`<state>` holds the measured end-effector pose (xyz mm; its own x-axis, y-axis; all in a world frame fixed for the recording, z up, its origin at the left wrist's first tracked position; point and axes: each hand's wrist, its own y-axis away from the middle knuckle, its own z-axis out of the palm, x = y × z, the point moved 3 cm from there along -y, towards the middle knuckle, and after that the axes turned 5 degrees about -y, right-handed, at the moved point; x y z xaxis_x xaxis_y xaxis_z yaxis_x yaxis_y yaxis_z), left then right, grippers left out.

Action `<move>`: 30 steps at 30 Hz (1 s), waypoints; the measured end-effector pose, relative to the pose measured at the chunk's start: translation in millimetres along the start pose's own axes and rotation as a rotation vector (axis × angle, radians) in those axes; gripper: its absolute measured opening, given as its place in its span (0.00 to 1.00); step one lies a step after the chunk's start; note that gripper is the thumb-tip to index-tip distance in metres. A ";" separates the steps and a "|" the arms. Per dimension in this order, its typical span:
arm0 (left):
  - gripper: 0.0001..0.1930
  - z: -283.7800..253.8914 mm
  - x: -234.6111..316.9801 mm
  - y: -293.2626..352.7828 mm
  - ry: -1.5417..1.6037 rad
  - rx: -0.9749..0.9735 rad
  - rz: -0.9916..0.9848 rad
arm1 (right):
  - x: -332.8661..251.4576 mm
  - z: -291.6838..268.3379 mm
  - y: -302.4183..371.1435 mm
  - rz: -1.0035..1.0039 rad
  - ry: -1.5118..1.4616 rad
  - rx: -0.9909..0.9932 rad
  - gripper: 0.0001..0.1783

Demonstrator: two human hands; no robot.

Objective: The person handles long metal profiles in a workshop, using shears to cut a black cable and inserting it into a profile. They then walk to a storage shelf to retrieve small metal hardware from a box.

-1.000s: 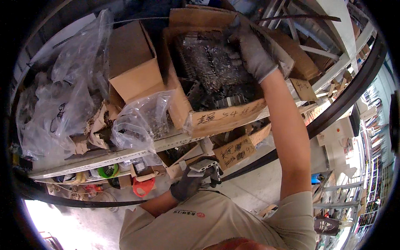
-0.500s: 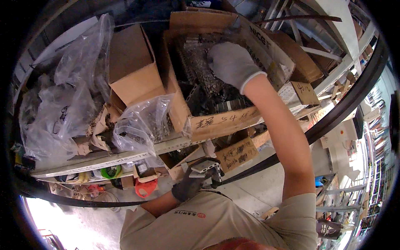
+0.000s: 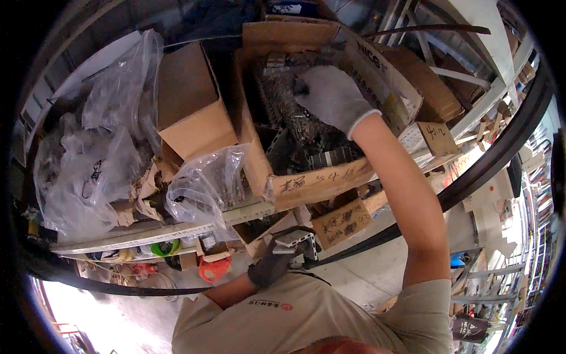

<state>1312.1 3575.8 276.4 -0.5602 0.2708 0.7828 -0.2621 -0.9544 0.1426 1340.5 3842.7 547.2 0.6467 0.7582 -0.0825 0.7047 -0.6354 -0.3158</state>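
My right hand (image 3: pixel 333 97), in a pale grey glove, reaches into an open cardboard box (image 3: pixel 318 182) on the shelf. Its fingers curl down at a heap of small metal parts (image 3: pixel 280 106); whatever they grip is hidden. Darker slotted pieces (image 3: pixel 330 157) lie in the near part of this box. Close to my chest, my left hand (image 3: pixel 273 265) wears a dark glove and is closed around a few short, silvery cut metal profile pieces (image 3: pixel 295 239) with hollow, slotted ends.
Left of the box stand a taller cardboard box (image 3: pixel 200 130) and clear plastic bags (image 3: pixel 97 177) of parts. The metal shelf edge (image 3: pixel 159 233) runs below them. A black curved bar (image 3: pixel 483 171) crosses at right. Lower down are a small carton (image 3: pixel 342 223) and a red plastic item (image 3: pixel 214 268).
The view has shifted slightly, so the shelf sits a little lower and further right. My right hand stays at the heap in the box; my left still holds the metal profile pieces.
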 end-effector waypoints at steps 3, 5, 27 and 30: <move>0.21 3.8 4.4 -2.5 0.009 -0.041 -0.008 | 5.8 -3.1 7.5 -0.051 -0.053 0.082 0.16; 0.22 7.1 10.0 -4.8 -0.214 -0.046 0.004 | 14.4 -5.1 9.8 0.023 -0.039 0.118 0.16; 0.20 150.7 -77.4 243.6 -0.257 0.756 0.394 | 94.1 36.6 -60.6 -0.373 0.573 0.558 0.30; 0.20 139.8 -114.3 277.1 -0.014 0.719 0.438 | 171.2 19.4 -73.7 -0.431 0.522 0.754 0.31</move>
<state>1413.4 3262.9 311.1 -0.4833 -0.1393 0.8643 0.5439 -0.8214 0.1717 1393.6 4022.2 538.0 0.5546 0.6281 0.5458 0.6569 0.0721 -0.7505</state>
